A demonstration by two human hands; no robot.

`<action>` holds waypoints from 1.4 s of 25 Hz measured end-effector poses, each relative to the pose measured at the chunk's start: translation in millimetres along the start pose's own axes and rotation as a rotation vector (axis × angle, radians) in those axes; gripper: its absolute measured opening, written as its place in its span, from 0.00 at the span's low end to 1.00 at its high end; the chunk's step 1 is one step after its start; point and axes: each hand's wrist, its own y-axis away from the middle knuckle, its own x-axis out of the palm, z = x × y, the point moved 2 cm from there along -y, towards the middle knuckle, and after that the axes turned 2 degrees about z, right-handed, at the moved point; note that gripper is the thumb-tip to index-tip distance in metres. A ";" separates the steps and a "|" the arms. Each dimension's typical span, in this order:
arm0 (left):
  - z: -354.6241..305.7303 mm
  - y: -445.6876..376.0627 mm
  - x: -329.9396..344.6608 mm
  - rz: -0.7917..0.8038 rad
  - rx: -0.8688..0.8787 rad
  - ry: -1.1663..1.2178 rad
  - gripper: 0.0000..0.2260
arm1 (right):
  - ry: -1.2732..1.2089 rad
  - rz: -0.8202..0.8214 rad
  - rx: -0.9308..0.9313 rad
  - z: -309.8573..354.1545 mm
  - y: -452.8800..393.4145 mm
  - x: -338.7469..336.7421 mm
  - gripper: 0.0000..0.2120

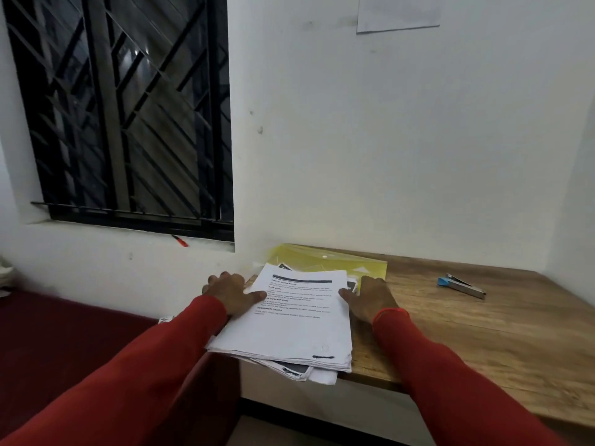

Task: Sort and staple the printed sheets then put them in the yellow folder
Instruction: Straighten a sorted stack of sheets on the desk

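Red sleeves [135, 375] reach to the loose stack of printed sheets [289, 320] at centre frame.
Left hand [230, 292] and right hand [373, 297] flank it, thumbs on top; square the edges before stapling. Yellow folder [338, 260] behind, stapler [462, 285] at right.

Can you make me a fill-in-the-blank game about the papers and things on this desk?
1. The stapler on the wooden desk has a ____ end.
2. The folder behind the stack of printed sheets is coloured ____.
3. The left hand and the right hand rest one on each ____ of the stack.
4. Both sleeves are ____.

Missing words: blue; yellow; side; red
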 end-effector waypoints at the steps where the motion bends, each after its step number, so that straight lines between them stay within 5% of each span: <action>1: -0.8 1.8 1.1 0.014 -0.002 0.001 0.34 | 0.021 0.017 0.010 -1.0 0.7 0.2 0.27; 6: -34.1 22.0 -6.1 0.091 0.133 0.124 0.28 | 0.034 0.137 -0.021 -4.5 3.5 12.7 0.45; 12: -40.9 26.4 -13.8 0.211 0.211 0.456 0.17 | -0.644 -0.031 0.020 -18.4 18.4 6.3 0.34; 15: -51.8 41.8 -1.7 0.120 0.285 0.900 0.18 | -0.851 -0.075 0.035 -27.2 24.9 -3.4 0.39; 19: -92.3 67.6 -7.2 -0.023 0.452 1.284 0.13 | -1.185 0.007 -0.076 -33.9 43.1 -62.2 0.24; 21: -120.3 73.8 -14.1 -0.127 0.510 1.337 0.08 | -1.149 -0.008 -0.223 -35.7 48.6 -98.9 0.18; 26: -191.8 87.7 -47.6 -0.380 0.700 1.237 0.08 | -1.008 -0.334 -0.465 -31.2 57.9 -188.4 0.15; 35: -236.4 99.5 -5.1 -0.348 0.785 1.270 0.11 | -0.928 -0.406 -0.424 -86.6 66.7 -207.3 0.16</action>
